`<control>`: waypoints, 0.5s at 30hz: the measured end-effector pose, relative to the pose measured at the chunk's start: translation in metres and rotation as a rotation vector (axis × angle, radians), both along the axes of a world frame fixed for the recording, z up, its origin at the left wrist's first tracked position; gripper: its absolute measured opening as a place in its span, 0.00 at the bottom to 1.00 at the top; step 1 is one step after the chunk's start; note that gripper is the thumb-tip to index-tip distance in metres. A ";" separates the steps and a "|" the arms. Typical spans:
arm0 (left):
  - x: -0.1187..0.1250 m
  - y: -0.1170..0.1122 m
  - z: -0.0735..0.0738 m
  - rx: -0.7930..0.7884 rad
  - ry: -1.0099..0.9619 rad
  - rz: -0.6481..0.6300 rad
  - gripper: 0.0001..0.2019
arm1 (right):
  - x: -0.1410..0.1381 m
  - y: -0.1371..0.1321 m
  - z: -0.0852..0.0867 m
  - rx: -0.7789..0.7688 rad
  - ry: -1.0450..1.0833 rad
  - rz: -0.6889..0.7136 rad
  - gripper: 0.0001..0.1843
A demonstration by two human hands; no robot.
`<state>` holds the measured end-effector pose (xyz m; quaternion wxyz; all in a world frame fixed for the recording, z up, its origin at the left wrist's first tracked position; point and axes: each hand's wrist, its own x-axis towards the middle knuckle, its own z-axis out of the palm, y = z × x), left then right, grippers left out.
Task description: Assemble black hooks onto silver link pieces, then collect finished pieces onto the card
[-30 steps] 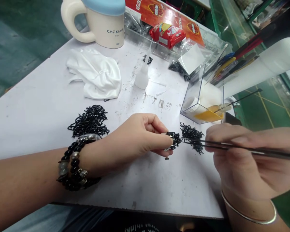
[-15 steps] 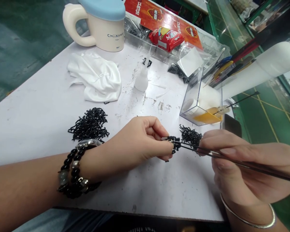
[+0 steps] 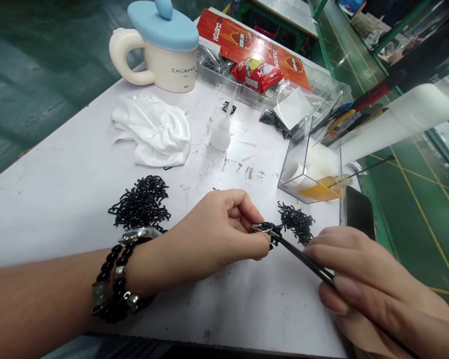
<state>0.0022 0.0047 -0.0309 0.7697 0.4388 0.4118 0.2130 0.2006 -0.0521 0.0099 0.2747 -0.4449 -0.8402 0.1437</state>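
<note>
From afar I'm seeing smooth, metal-looking tweezers (image 3: 303,257) lower right, glossy black pieces (image 3: 140,202) centre-left, silky white cloth (image 3: 160,132) upper left.

"CHiiKAWA" on the cream mug (image 3: 171,66), slanting "CUSTO" plus an unclear last letter on the orange-red card (image 3: 260,46)

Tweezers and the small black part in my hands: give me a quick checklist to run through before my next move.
1. Black part pinched between the left hand's thumb and fingers: ok.
2. Tweezers held in the right hand, tips at the part: ok.
3. Tips gripping a piece: cannot tell, too small to make out.
4. Right pile of black pieces within easy reach of the tweezers: ok, probably.
5. Left pile clear of the watch: cannot tell, they overlap in view.
6. White bottle standing upright: ok.
</note>
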 end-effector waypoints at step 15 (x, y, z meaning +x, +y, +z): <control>0.002 -0.001 0.004 -0.016 -0.035 0.047 0.10 | 0.001 0.003 -0.008 0.153 0.054 0.061 0.16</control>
